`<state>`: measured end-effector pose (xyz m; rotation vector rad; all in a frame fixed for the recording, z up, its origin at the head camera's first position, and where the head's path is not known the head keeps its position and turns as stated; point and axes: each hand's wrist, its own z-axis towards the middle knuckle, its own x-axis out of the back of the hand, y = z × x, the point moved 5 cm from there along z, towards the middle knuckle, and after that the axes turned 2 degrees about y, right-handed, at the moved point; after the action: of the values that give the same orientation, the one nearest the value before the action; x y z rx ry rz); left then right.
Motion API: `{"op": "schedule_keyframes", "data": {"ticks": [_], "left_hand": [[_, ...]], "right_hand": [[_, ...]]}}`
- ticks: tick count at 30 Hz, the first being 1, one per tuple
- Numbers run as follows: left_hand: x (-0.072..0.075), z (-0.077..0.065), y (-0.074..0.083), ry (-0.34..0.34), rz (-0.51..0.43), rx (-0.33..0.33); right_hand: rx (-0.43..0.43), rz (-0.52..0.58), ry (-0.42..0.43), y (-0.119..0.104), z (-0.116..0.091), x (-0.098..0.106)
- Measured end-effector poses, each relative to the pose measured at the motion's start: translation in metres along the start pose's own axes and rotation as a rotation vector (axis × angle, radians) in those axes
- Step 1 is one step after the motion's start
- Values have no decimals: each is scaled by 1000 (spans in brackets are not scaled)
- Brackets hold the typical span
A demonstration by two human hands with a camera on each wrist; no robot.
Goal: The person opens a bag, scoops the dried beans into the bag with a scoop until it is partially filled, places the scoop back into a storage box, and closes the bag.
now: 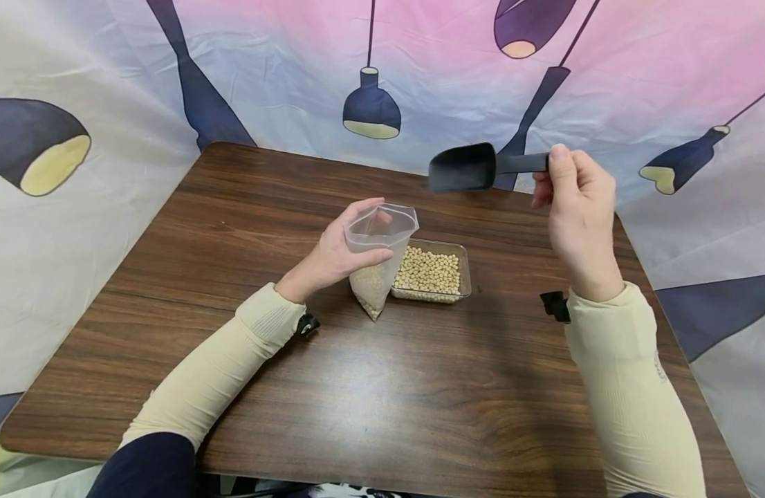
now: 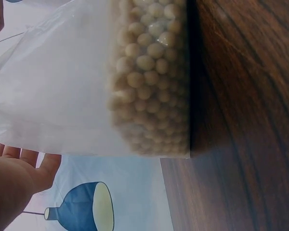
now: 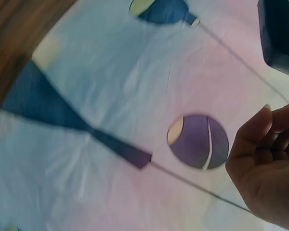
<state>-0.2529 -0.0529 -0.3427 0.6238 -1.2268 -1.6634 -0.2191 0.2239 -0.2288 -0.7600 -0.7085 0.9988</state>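
Note:
My right hand (image 1: 578, 200) grips the end of a black scoop's (image 1: 463, 168) handle, holding it up over the far right side of the table. In the right wrist view only part of the scoop (image 3: 277, 38) shows at the upper right edge. A clear plastic bag (image 1: 382, 238) stands upright with its mouth spread, and my left hand (image 1: 342, 252) holds it near the top, thumb in front and fingers behind. Soybeans (image 2: 151, 77) fill the bottom of the bag. Just to its right sits a clear plastic box (image 1: 465, 273) of soybeans (image 1: 429, 270), partly hidden behind the bag.
The brown wood-grain table (image 1: 357, 401) has rounded corners and carries the box and bag near its middle. Behind it hangs a cloth backdrop (image 1: 283, 76) printed with lamps, close to the table's far edge.

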Motion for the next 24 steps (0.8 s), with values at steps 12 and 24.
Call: {"op": "schedule_keyframes", "data": {"ticks": [12,24], "left_hand": [[4,6,-30,3,3,-11],[5,6,-31,11,0,-29]], "right_hand": [[-68,-821,-343,63,-39,-16],[-104,-856,-424,97,-49,-23]]}}
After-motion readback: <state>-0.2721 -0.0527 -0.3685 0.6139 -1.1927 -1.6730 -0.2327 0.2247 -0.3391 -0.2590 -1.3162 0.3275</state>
